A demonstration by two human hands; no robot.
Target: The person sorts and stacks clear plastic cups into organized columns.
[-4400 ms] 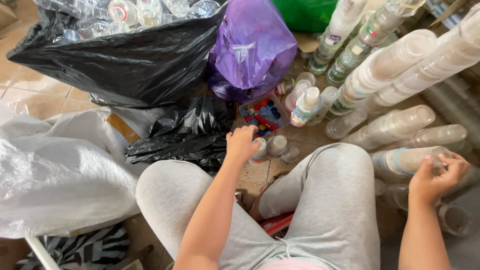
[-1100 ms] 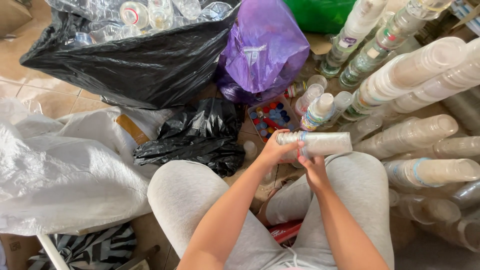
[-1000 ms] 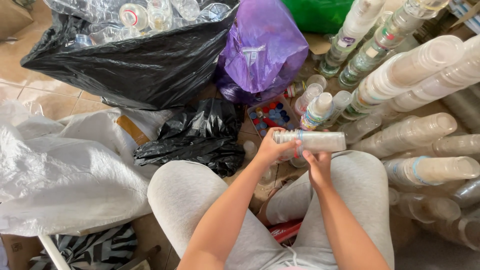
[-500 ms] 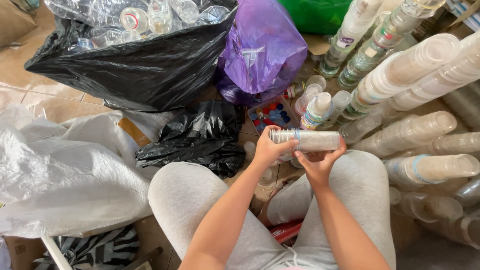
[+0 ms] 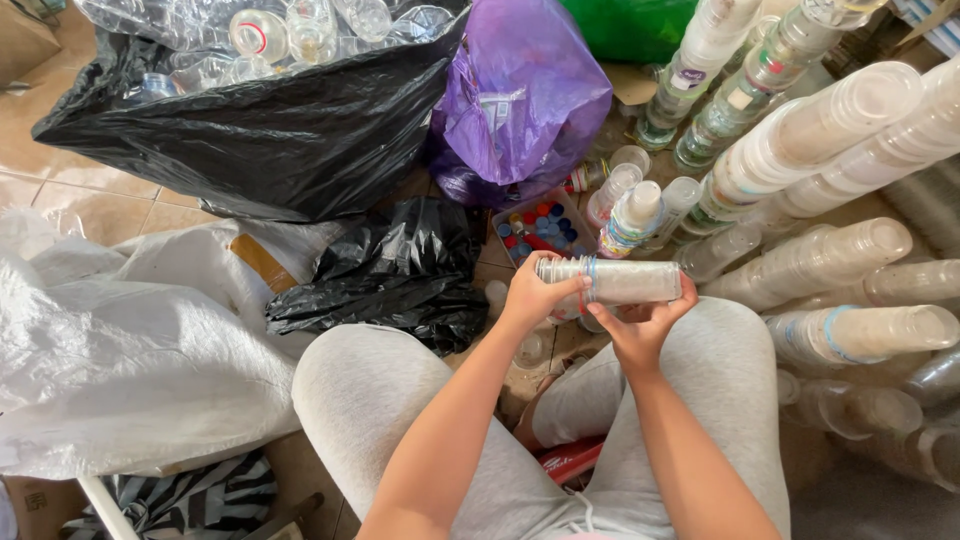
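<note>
I hold a short stack of clear plastic cups [image 5: 630, 281] lying sideways above my knees. My left hand [image 5: 533, 293] grips its left end, where a blue and a red rubber band circle the cups. My right hand [image 5: 640, 325] cradles the stack from below near its middle. My legs in grey trousers [image 5: 380, 400] are drawn up beneath it.
Long stacks of clear cups [image 5: 850, 120] lean at the right. A black bag [image 5: 250, 130] full of clear bottles and a purple bag [image 5: 525, 90] stand ahead. A tray of coloured caps [image 5: 540, 225], a crumpled black bag [image 5: 400, 275] and a white sack [image 5: 120, 350] lie around.
Both hands met on the cup stack and have lowered it slightly toward me. My right hand has slid under the stack's middle. Earlier the right hand was out among the cups on the right.
</note>
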